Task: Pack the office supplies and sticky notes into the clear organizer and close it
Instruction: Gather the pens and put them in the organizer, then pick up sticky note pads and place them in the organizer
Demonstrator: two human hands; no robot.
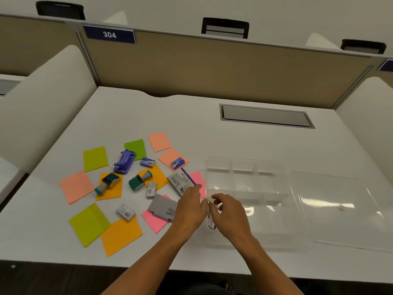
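Both hands [192,206] pinching small item [210,201]

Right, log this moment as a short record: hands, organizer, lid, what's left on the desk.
left hand: at the organizer's left edge, fingers curled; grip unclear
right hand: pinching a small yellow-tipped item over the organizer's left edge
organizer: open, compartments look empty
lid: off, flat to the organizer's right
unpacked: purple punch, two stamps, staple boxes, sticky notes
desk: white
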